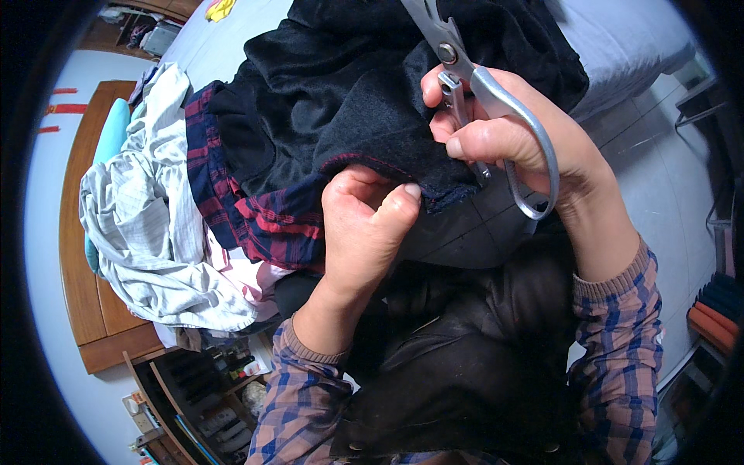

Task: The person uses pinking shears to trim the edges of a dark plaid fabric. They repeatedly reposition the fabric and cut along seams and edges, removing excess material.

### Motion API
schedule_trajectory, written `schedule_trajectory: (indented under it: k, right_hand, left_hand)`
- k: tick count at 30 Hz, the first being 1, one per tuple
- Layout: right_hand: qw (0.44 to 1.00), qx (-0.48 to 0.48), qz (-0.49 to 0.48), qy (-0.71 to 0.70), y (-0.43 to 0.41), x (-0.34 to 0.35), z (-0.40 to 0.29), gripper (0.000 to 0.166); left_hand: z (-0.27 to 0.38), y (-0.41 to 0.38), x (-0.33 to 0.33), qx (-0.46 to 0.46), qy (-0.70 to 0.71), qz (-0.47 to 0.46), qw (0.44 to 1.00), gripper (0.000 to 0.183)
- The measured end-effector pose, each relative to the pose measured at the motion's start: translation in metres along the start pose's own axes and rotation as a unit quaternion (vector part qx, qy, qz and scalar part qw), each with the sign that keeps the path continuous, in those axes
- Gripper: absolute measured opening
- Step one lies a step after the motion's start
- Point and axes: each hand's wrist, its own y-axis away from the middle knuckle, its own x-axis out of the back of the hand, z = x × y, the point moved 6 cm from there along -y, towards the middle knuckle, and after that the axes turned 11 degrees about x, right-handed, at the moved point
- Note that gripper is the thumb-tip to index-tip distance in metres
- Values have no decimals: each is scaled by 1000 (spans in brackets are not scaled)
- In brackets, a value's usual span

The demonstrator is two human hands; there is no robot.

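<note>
A black fleecy garment with a red and navy plaid side lies bunched before me. My left hand pinches its edge between thumb and fingers, beside a line of red stitching. My right hand holds a pair of metal scissors, whose blades point away from me, towards the top of the picture. Below the blades, a small metal tool, perhaps thread snips, also sits in the fingers of that hand. The frayed dark corner of the cloth lies just under the right fingers.
Light striped cloth is heaped at the left, by a wooden headboard and a turquoise roll. A bed with a pale sheet is beyond the garment. Shelves stand at lower left; tiled floor shows at right.
</note>
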Motion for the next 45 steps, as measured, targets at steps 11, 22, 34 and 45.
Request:
schedule_trajectory:
  k: [11, 22, 34, 45]
  right_hand:
    - [999, -8, 44, -23, 5, 11, -1, 41]
    - [985, 108, -22, 134, 12, -6, -10, 38]
    - [981, 46, -23, 188, 26, -10, 4, 34]
    - [983, 42, 4, 178, 44, -14, 17, 37]
  left_hand:
    - [11, 4, -17, 0, 9, -43, 999, 30]
    - [34, 15, -25, -329, -387, 67, 859, 20]
    - [2, 86, 35, -405, -431, 276, 757, 42]
    - [35, 82, 45, -456, -513, 98, 721, 26]
